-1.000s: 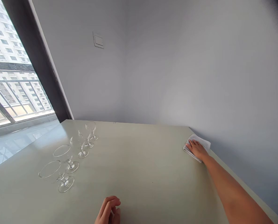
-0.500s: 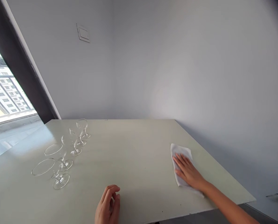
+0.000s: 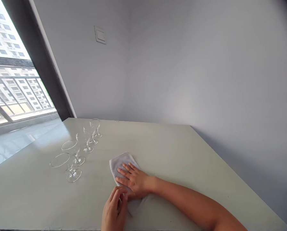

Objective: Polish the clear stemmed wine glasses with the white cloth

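Observation:
My right hand [image 3: 133, 180] lies flat on a white cloth [image 3: 121, 159], fingers spread, pressing it to the tabletop near the middle. The cloth's lower end shows beneath the wrist. My left hand [image 3: 114, 207] is at the front edge, just left of the right hand, its fingers loosely curled in with nothing visible in them. It overlaps the right thumb and part of the cloth in view; whether they touch I cannot tell. Several clear stemmed glasses stand upright in a row to the left, the closest being a wide-rimmed glass [image 3: 73, 175].
The pale tabletop [image 3: 162, 144] reaches back to a grey wall [image 3: 169, 64] with a light switch [image 3: 100, 35]. Off to the left, a dark frame [image 3: 37, 61] borders an opening with a railing [image 3: 20, 93] outside.
My right hand has slid the cloth from the table's right side leftward to the middle, close to my left hand. The view has turned slightly left. The glasses stand as before.

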